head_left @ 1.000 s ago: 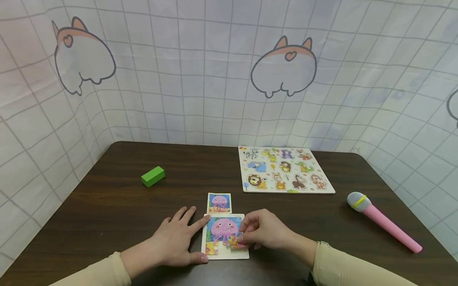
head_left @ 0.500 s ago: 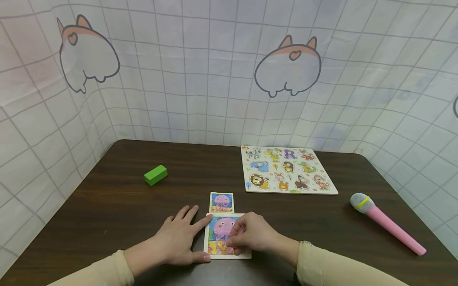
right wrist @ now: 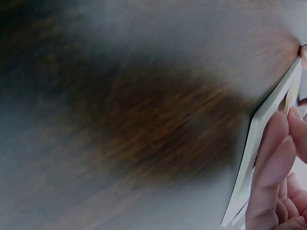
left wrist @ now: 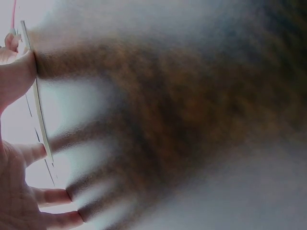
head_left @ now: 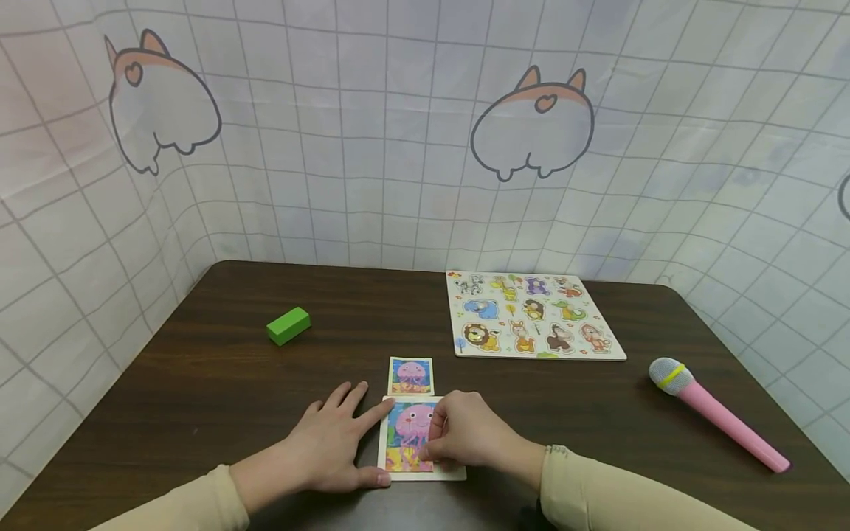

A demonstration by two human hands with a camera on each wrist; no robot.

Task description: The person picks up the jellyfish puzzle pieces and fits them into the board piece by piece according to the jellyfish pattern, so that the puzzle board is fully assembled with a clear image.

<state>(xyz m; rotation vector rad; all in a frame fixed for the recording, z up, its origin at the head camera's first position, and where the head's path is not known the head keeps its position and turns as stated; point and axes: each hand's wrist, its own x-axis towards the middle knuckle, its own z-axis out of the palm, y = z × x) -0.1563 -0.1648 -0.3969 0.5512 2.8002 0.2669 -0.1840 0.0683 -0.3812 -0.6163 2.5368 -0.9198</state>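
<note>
A small jigsaw board (head_left: 406, 477) with a pale frame lies near the table's front edge, showing a pink jellyfish picture (head_left: 410, 428). Spread on the left of it is my left hand (head_left: 332, 446), its index fingertip and thumb touching the left border; the left wrist view has these fingers straight along the board's edge. Over the lower right of the picture, my right hand (head_left: 468, 431) bends its fingers and pinches a jigsaw piece, which is mostly hidden beneath the fingers. In the right wrist view, the curled fingers (right wrist: 276, 163) and thumb meet low over the frame.
A small jellyfish picture card (head_left: 411, 377) lies against the board's far edge. Farther back are a green block (head_left: 288, 326) on the left and an animal puzzle board (head_left: 534, 317). A pink toy microphone (head_left: 720, 420) lies at the right.
My right hand has brought the jigsaw piece left and down into the picture's lower right part. It has barely moved in the last half second. My left hand stays at the board's left side.
</note>
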